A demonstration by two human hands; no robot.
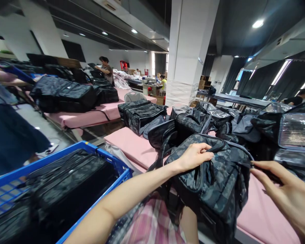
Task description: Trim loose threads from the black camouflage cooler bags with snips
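- Left hand grasps dark fabric at the top of a camouflage bag, thumb pressed against bent fingers.
- Right hand pinches the bag's right edge between thumb and forefinger; the small part held there is too fine to make out.
- Between the two hands and below them, the bag's bulk hangs dark and creased, with a pink-topped table showing under the right hand.
- To the left of the grip, a blue crate holds similar dark bags.
- Just beyond the left hand, more camouflage bags crowd the tabletop; beyond the right hand sits a bag with a clear panel.
- Farther off to the grip's left, a person in a dark blue skirt stands beside a second pink table.
- Well beyond the grip, a white pillar rises, and a co-worker handles dark goods.
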